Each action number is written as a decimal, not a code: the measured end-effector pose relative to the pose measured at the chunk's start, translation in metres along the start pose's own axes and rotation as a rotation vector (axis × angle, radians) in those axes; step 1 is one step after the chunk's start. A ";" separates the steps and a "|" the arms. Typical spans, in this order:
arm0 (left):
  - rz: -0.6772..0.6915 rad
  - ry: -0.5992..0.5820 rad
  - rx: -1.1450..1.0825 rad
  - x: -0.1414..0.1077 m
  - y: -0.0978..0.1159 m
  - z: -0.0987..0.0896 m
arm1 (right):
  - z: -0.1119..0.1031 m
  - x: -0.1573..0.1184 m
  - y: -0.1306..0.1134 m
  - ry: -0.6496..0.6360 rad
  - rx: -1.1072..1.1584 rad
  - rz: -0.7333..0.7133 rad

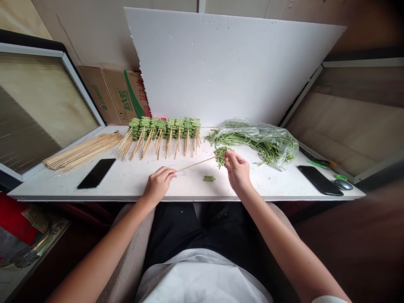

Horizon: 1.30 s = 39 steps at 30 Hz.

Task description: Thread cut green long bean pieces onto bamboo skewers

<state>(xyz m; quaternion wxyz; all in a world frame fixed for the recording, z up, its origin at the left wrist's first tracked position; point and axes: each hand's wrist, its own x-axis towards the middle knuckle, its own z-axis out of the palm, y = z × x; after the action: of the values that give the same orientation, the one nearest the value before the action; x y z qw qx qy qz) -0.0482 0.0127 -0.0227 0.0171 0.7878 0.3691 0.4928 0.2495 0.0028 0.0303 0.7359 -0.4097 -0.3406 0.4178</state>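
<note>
Between my two hands stretches a thin bamboo skewer point(198, 163). My left hand point(159, 181) pinches one end of it. The fingers of my right hand point(236, 168) are closed around the other end; whether a bean piece is also in them, I cannot tell. Below the skewer lies a small bundle of cut green bean pieces point(209, 178). A heap of more cut pieces point(220, 160) sits just behind my right hand. Along the back stand stacked rows of finished bean skewers point(167, 128), their bare stick ends pointing toward me.
A pile of loose skewers point(83, 152) and a black phone point(96, 173) lie at the left. Long green beans point(268, 147) spill from a clear plastic bag point(288, 145) at the right. Another phone point(319, 180) and a computer mouse point(343, 184) lie near the right edge. A white foam board point(233, 67) stands behind.
</note>
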 end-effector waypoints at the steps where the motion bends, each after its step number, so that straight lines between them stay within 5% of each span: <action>1: 0.013 -0.005 0.008 -0.002 -0.002 0.001 | 0.000 0.000 0.001 -0.004 -0.009 -0.005; 12: -0.074 -0.016 -0.064 -0.012 -0.011 0.006 | 0.008 -0.012 0.019 -0.050 -0.020 -0.052; 19: -0.246 -0.178 -0.278 -0.005 0.005 0.007 | 0.007 -0.014 0.004 -0.132 -0.082 -0.143; 26: -0.097 0.006 -0.091 -0.002 0.014 0.004 | -0.001 -0.004 0.000 -0.024 -0.071 -0.096; 30: -0.103 0.015 -0.071 -0.008 0.008 0.007 | 0.002 -0.009 0.007 -0.057 -0.091 -0.100; 39: -0.289 -0.240 -0.259 -0.005 0.008 0.003 | 0.002 -0.015 -0.007 -0.252 -0.198 -0.211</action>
<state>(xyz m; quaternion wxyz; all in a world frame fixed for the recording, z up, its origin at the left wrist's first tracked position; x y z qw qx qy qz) -0.0427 0.0043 -0.0249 0.2323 0.7711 0.4069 0.4313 0.2443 -0.0121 0.0348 0.6834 -0.3863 -0.5106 0.3506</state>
